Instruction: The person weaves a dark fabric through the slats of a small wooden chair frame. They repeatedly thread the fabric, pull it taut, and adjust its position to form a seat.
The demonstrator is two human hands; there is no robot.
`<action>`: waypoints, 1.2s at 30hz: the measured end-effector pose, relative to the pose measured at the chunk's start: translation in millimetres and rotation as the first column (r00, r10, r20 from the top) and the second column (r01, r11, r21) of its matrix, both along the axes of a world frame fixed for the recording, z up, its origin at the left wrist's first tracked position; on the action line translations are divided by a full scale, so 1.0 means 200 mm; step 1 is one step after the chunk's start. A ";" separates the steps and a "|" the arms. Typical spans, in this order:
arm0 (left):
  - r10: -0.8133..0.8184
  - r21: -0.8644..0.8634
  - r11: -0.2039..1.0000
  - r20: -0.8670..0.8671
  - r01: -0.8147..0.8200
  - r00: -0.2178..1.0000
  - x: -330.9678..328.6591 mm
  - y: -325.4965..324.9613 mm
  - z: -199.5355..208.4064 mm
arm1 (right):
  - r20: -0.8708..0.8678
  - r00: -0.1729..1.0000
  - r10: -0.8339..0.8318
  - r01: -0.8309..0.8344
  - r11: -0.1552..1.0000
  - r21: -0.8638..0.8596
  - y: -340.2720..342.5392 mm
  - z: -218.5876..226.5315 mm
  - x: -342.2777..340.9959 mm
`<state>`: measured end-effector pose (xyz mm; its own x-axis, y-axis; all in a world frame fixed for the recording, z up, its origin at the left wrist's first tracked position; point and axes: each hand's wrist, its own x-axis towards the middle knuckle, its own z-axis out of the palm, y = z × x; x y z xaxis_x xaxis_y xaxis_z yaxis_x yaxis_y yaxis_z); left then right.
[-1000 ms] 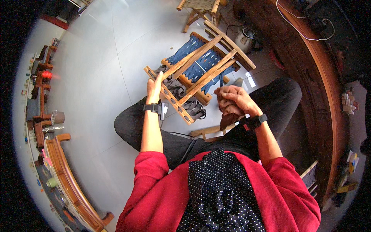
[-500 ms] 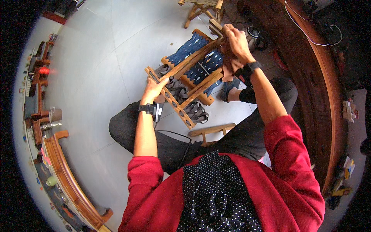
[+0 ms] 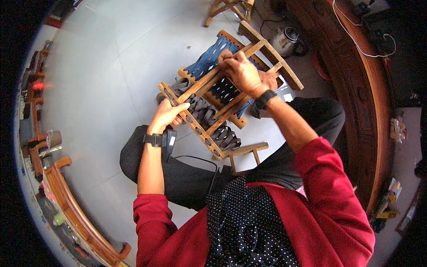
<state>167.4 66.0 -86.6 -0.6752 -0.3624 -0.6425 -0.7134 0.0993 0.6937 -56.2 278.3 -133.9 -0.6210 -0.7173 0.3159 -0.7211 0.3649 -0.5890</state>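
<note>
My left hand (image 3: 167,116) is closed around a slotted end rail of a wooden stool frame (image 3: 204,86), thumb on top. Dark grey straps (image 3: 202,111) run through that rail's slots and hang in loops under the frame. Above the frame's long side bar, my right hand (image 3: 242,73) has its fingers curled together. What they hold, if anything, I cannot make out. Behind the frame stands a second wooden piece with a blue woven seat (image 3: 204,58), partly covered by the frame and my right hand.
A metal kettle (image 3: 284,42) stands at the far right, by a dark wooden cabinet (image 3: 356,89). Another wooden stool (image 3: 218,11) is at the top edge. A small wooden frame part (image 3: 249,149) lies between my legs. Wooden furniture (image 3: 80,213) lines the left side.
My right hand has left the frame's far end and come nearer and left, over the side bar. The frame has tilted, so its far end rail now shows. My left hand keeps its grip.
</note>
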 end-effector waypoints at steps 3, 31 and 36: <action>0.008 0.001 1.000 -0.048 -0.008 0.999 0.01 0.01 -0.01 | -0.180 0.976 -0.120 0.112 0.992 -0.053 0.10 -0.01 -0.28; 0.052 0.123 0.991 -0.063 -0.044 0.997 0.02 0.01 -0.05 | -0.163 0.984 -0.075 0.076 0.997 -0.005 -0.02 -0.01 0.06; 0.045 0.116 0.993 -0.066 -0.037 0.997 0.03 0.01 -0.06 | -0.153 0.983 -0.101 0.097 0.995 -0.028 0.05 0.07 -0.08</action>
<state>172.9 68.2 -98.1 -0.7049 -0.3169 -0.6346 -0.6660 -0.0121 0.7458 -73.0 288.5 -120.2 -0.6315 -0.6471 0.4272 -0.7646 0.4280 -0.4819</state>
